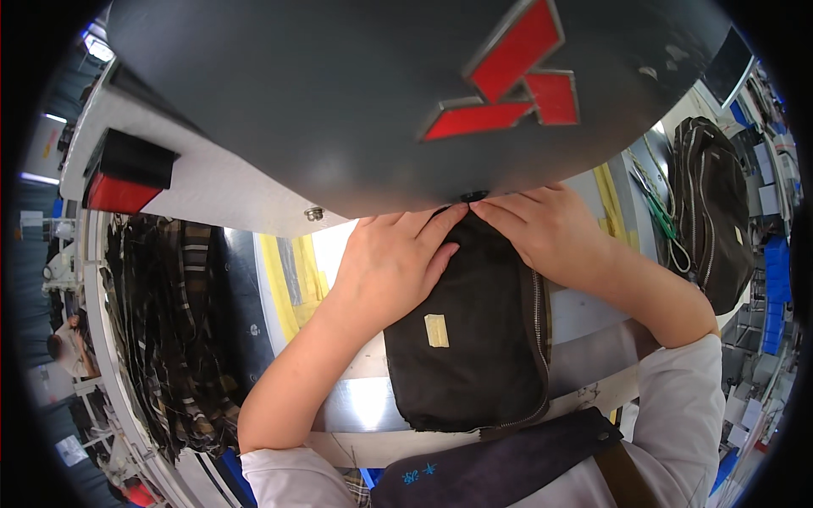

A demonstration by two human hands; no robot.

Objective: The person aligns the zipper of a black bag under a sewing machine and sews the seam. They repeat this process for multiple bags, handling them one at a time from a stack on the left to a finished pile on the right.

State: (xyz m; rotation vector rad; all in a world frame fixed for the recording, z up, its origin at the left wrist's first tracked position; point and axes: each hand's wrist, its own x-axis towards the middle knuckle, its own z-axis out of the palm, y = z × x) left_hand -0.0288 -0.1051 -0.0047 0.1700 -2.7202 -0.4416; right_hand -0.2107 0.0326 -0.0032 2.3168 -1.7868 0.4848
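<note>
A black fabric pouch piece (474,339) with a zipper along its right edge and a small beige tape patch lies on the white machine bed. My left hand (389,262) presses flat on its upper left part. My right hand (550,229) holds its upper right edge. The fingertips of both hands meet at the top of the fabric, right under the dark grey head of a sewing machine (339,93) with a red emblem. The needle area is hidden by the machine head.
A pile of dark plaid fabric pieces (169,322) lies at the left. A finished black bag (711,212) sits at the right beside green cords. Yellow tape strips mark the table (288,288). A dark strap crosses my chest at the bottom edge.
</note>
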